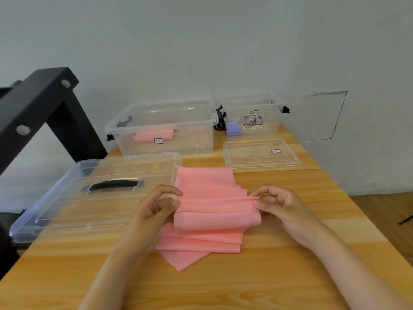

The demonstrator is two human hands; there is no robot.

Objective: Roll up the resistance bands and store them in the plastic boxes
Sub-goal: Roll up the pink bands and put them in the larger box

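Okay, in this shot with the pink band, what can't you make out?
Head view, label on the smaller box: print too small to read.
Head view, purple band inside it: blurred through the wall, rolled or folded unclear.
Head view, black frame: cut off by the left edge.

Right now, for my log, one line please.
left hand, right hand: pinching pink resistance band | large box: pink roll | small box: purple roll

Plain workroom, wooden table [290,276], bare scuffed wall [201,41], black metal frame [33,104]
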